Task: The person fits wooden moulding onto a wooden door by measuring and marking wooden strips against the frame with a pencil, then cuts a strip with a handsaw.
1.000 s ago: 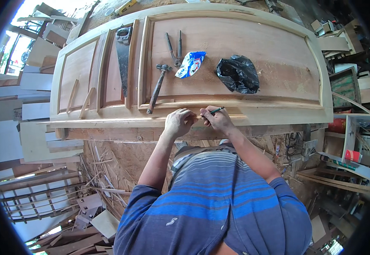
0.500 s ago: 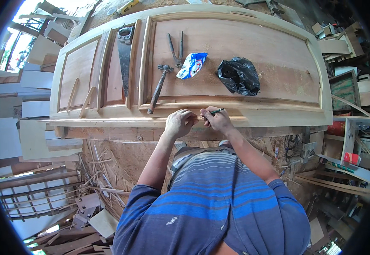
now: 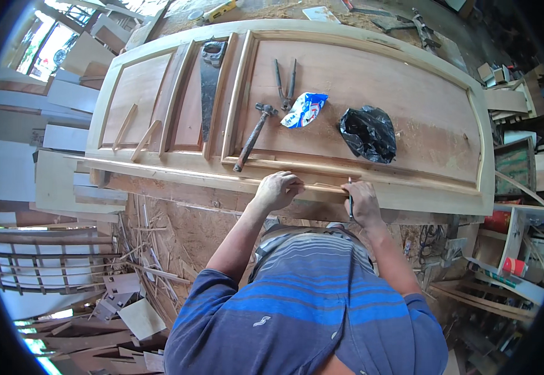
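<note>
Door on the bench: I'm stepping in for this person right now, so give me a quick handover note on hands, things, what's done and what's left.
Left hand: pressing a thin wooden strip against the near rail of the door.
Right hand: gripping a pencil, tip at the strip.
On the door: hammer, pincers, saw, blue packet, black bag.
Done: strip laid along the rail.
Left: no fixing visible on the strip; hammer lies unused.

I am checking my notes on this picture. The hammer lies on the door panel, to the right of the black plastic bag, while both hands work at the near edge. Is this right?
Not quite. In the head view the hammer lies to the left of the black plastic bag, not to its right. The rest holds: it is on the door panel, and the left hand and right hand are at the near edge.
</note>
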{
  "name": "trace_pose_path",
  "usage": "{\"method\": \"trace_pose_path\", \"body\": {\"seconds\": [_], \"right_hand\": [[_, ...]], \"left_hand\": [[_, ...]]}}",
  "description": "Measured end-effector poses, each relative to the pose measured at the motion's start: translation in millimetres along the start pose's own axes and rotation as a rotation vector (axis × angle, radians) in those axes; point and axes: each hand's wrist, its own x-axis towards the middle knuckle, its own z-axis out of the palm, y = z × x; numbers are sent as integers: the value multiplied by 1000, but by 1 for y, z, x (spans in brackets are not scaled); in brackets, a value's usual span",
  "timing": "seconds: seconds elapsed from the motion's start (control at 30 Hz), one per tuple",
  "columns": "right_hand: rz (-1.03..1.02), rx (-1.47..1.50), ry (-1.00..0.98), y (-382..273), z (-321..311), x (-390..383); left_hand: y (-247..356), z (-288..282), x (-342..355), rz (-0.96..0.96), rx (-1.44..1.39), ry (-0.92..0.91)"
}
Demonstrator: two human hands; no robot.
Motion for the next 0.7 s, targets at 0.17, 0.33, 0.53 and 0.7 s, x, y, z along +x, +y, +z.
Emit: {"method": "trace_pose_path", "body": {"seconds": [0.17, 0.33, 0.53, 0.7], "right_hand": [[113, -169, 68, 62, -43, -56], [425, -419, 305, 117, -102, -91], [544, -125, 370, 160, -82, -23], [635, -261, 374, 128, -57, 28]], "left_hand": [[5, -12, -1, -29, -15, -39], [-2, -7, 2, -34, -10, -16], [-18, 15, -1, 104, 118, 104], [-38, 28, -8, 237, 215, 277]]}}
